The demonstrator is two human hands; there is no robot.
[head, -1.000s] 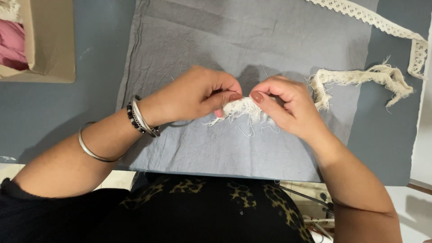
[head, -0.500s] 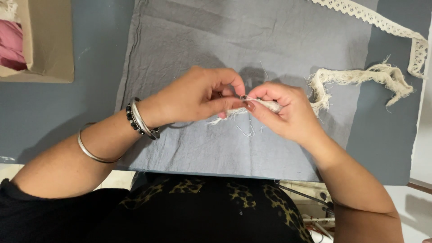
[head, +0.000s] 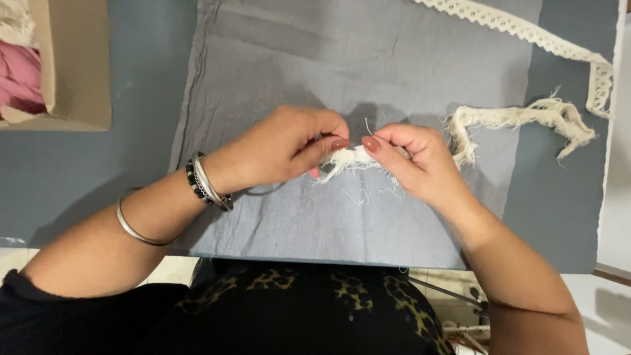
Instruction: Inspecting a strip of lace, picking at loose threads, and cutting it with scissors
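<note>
over the grey cloth (head: 276, 59), both hands' fingers (head: 328, 146) pinch the frayed cream strip (head: 351, 158), thumbs nearly meeting.

Home sewing table, grey cloth (head: 394, 72), lace trim (head: 526, 33), cardboard box (head: 72, 72) (fabric scraps inside)

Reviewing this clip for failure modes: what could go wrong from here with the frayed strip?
1. The frayed cream strip is pinched between left hand and right hand; pulling might shed more threads onto the grey cloth.
2. Its loose tail lies near the lace trim and could snag it.
</note>
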